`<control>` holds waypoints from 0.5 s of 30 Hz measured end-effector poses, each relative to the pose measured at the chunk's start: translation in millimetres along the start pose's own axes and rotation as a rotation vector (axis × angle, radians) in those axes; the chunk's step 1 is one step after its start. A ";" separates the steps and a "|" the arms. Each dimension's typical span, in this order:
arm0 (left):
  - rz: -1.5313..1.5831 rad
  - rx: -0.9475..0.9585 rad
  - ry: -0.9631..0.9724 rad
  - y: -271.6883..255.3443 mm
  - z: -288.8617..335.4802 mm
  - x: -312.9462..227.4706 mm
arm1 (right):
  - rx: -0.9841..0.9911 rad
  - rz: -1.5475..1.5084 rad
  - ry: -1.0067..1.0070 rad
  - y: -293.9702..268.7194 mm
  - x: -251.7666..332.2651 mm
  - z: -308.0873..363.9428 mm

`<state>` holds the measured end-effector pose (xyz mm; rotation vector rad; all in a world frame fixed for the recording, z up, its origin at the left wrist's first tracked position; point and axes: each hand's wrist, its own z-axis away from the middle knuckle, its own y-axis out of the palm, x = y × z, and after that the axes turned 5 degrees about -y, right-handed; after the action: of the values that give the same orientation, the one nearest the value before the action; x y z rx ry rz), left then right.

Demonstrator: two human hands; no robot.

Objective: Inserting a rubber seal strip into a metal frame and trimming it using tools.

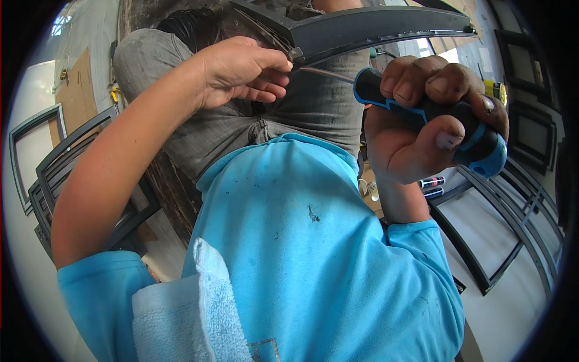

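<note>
My right hand (440,102) is wrapped round the black and blue handle of a screwdriver (386,99). Its thin metal shaft points left toward the end of a dark grey frame (374,27), which lies across the top of the view above my lap. At that end sits a small dark grey piece (295,54). My left hand (250,72) is closed there, thumb and forefinger pressed together against the piece. Whether they grip it or something smaller is hidden. The screwdriver's tip is close to the left fingertips, and I cannot tell what it touches.
Several dark frames (96,157) lean on the left, and more frames (482,271) stand at the lower right. A yellow tape measure (496,90) shows beyond my right hand. A light blue towel (181,314) hangs over my shirt. Small tubes (431,182) lie below my right wrist.
</note>
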<state>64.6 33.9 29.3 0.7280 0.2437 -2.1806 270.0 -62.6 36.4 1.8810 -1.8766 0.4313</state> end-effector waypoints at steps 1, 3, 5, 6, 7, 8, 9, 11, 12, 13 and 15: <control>0.077 0.017 0.021 0.9 -1.5 3.1 | 0.000 0.009 0.012 0.7 0.3 -0.5; 0.158 0.032 0.044 1.2 -4.4 9.5 | 0.004 0.015 0.025 0.7 -0.2 -3.0; 0.298 0.140 0.079 0.7 -8.1 14.8 | 0.089 0.033 -0.012 -2.1 -1.0 -7.6; 0.303 0.139 0.082 1.1 -10.2 16.6 | 0.095 0.030 -0.012 -0.1 -0.5 -8.5; 0.360 0.144 0.105 2.0 -13.4 17.8 | 0.089 0.059 -0.016 3.4 0.3 -9.0; 0.418 0.149 0.129 2.1 -16.1 18.9 | 0.084 0.088 -0.019 6.8 0.0 -9.7; 0.424 0.148 0.133 1.0 -18.2 19.9 | 0.091 0.084 -0.020 9.3 -2.5 -10.9; 0.508 0.233 0.126 -0.4 -19.4 22.1 | 0.063 0.087 -0.047 15.1 -5.8 -13.8; 0.512 0.232 0.131 -0.9 -22.4 25.0 | 0.069 0.084 -0.050 19.7 -6.4 -14.9; 0.585 0.256 0.127 -0.6 -26.8 28.0 | 0.041 0.028 -0.007 24.6 -7.5 -15.7; 0.662 0.286 0.132 -0.5 -33.1 33.7 | 0.023 -0.026 0.033 27.1 -14.1 -19.3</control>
<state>61.0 25.8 -17.2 0.9516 -0.2260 -1.5481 244.4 -40.0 48.1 1.8991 -1.8321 0.4739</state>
